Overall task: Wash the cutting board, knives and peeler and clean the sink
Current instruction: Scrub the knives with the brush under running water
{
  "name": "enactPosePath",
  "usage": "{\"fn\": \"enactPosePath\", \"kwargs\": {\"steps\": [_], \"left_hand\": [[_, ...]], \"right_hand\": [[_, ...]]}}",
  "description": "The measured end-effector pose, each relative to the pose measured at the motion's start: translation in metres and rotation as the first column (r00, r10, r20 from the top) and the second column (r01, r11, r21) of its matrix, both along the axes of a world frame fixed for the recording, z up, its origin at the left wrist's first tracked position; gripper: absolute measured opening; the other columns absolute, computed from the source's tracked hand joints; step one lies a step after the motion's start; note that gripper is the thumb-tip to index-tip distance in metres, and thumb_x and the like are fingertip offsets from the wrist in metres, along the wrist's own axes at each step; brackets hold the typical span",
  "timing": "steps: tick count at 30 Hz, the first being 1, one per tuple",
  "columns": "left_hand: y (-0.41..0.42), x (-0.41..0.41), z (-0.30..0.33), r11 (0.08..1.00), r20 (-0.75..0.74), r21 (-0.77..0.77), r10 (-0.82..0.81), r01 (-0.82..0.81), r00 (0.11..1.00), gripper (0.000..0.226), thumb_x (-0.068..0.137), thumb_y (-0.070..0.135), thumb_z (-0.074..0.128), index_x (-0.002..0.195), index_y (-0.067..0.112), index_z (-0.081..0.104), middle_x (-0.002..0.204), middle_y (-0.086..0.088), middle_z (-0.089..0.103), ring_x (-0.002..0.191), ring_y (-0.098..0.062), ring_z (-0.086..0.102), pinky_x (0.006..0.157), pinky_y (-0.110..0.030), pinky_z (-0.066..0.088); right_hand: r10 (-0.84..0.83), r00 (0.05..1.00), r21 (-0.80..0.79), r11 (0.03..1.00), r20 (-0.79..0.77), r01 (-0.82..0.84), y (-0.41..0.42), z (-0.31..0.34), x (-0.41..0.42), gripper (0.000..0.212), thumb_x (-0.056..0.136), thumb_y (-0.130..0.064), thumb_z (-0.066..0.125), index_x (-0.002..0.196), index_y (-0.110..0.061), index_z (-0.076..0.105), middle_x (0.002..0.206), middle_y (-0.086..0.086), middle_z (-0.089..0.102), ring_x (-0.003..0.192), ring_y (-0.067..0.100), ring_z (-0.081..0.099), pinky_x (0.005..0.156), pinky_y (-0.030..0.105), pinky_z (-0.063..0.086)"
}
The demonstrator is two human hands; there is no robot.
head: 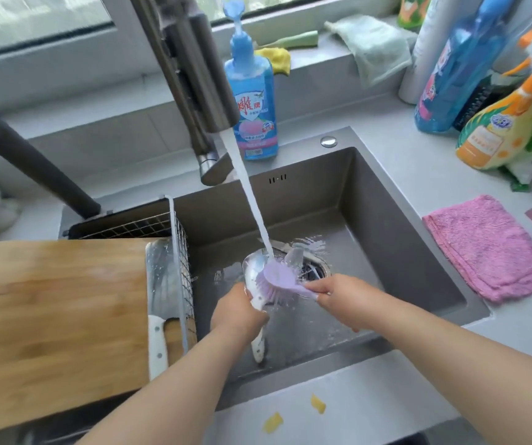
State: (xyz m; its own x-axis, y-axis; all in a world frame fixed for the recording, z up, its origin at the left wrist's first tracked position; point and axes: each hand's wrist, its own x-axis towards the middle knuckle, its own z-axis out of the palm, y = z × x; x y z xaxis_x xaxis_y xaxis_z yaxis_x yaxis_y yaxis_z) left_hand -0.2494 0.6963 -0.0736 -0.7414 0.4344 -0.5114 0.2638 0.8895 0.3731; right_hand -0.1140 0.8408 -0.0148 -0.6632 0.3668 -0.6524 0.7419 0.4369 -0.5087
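Two yellow peel scraps (318, 404) lie on the sink's near rim (338, 390). Over the basin, a white-handled knife (254, 274) is gripped by the left hand (237, 311), while a lilac brush (279, 277), pinched by the right hand (341, 298), is pressed to its blade under running water (251, 200). At the left edge, a second knife (157, 316) rests beside the cutting board (56, 316). A soap bottle (253, 101) stands behind the far rim.

Left hand (237, 311) holds a knife (256, 284), seemingly; right hand (338, 297) scrubs it with a brush (277, 277).
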Motion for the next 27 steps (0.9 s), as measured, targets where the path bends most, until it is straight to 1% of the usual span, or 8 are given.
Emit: {"fn": "enactPosePath", "kwargs": {"steps": [4,6,8,12,15,19,23,27], "left_hand": [[-0.008,0.004,0.014,0.999,-0.032,0.036,0.004,-0.002,0.999,0.024,0.072,0.022,0.069,0.081,0.023,0.047,0.08,0.006,0.057,0.078,-0.021,0.059,0.056,-0.028,0.039],[-0.01,0.004,0.018,0.999,-0.026,0.039,0.001,0.0,1.0,0.024,0.07,0.023,0.07,0.084,0.021,0.05,0.082,0.004,0.06,0.079,-0.021,0.062,0.059,-0.028,0.043],[-0.011,0.004,0.02,0.999,-0.035,0.036,-0.017,0.018,0.999,0.024,0.07,0.024,0.071,0.083,0.02,0.051,0.081,0.004,0.059,0.078,-0.019,0.061,0.056,-0.026,0.04],[-0.011,0.006,0.025,0.998,-0.073,0.032,-0.047,0.05,0.996,0.025,0.069,0.026,0.07,0.088,0.018,0.055,0.078,0.006,0.059,0.075,-0.017,0.059,0.054,-0.026,0.037],[-0.013,0.007,0.026,0.999,-0.069,0.041,-0.032,0.035,0.997,0.024,0.068,0.025,0.07,0.084,0.018,0.054,0.077,0.005,0.058,0.073,-0.017,0.06,0.055,-0.026,0.041],[-0.015,0.007,0.026,0.999,-0.082,0.02,-0.039,0.041,0.996,0.023,0.069,0.025,0.069,0.08,0.021,0.05,0.077,0.006,0.057,0.069,-0.015,0.055,0.05,-0.025,0.034],[-0.013,0.011,0.027,0.999,-0.076,0.021,-0.046,0.047,0.996,0.021,0.069,0.025,0.069,0.081,0.019,0.052,0.077,0.005,0.059,0.07,-0.016,0.055,0.05,-0.025,0.034],[-0.011,0.013,0.028,0.999,-0.074,0.037,-0.021,0.024,0.997,0.023,0.069,0.027,0.07,0.085,0.02,0.054,0.082,0.004,0.061,0.074,-0.017,0.057,0.049,-0.025,0.032]], "right_hand": [[0.008,0.998,0.209,0.978,0.055,-0.019,0.008,0.0,0.004,0.036,0.098,-0.014,0.034,0.126,-0.015,0.057,0.099,0.01,0.064,0.062,0.019,0.046,0.055,0.031,0.043],[0.034,0.997,0.175,0.984,0.062,-0.044,0.002,0.006,0.007,0.038,0.098,-0.017,0.034,0.128,-0.023,0.057,0.098,0.005,0.061,0.063,0.019,0.049,0.057,0.032,0.05],[0.089,0.995,0.123,0.988,0.042,-0.093,-0.012,0.016,0.009,0.04,0.098,-0.021,0.035,0.132,-0.034,0.053,0.092,0.001,0.057,0.062,0.015,0.049,0.047,0.023,0.039],[0.132,0.983,0.27,0.949,0.13,-0.163,0.002,0.012,-0.002,0.044,0.098,-0.012,0.039,0.139,-0.027,0.047,0.1,0.004,0.057,0.077,0.02,0.048,0.049,0.023,0.034],[0.121,0.972,0.246,0.954,0.2,-0.169,0.01,0.013,0.0,0.046,0.098,-0.01,0.039,0.141,-0.025,0.045,0.111,0.005,0.06,0.08,0.023,0.053,0.053,0.025,0.043],[0.191,0.976,0.191,0.959,0.11,-0.209,-0.015,0.018,0.006,0.037,0.098,-0.017,0.038,0.129,-0.028,0.054,0.105,0.006,0.064,0.079,0.022,0.053,0.064,0.028,0.042],[0.17,0.955,0.298,0.924,0.244,-0.24,0.009,0.005,-0.011,0.042,0.094,-0.006,0.048,0.134,-0.018,0.049,0.106,0.007,0.062,0.088,0.026,0.053,0.068,0.03,0.042],[0.237,0.945,0.295,0.908,0.228,-0.299,0.005,0.007,-0.008,0.041,0.094,-0.007,0.047,0.134,-0.016,0.048,0.081,0.0,0.048,0.088,0.026,0.053,0.064,0.03,0.042]]}}
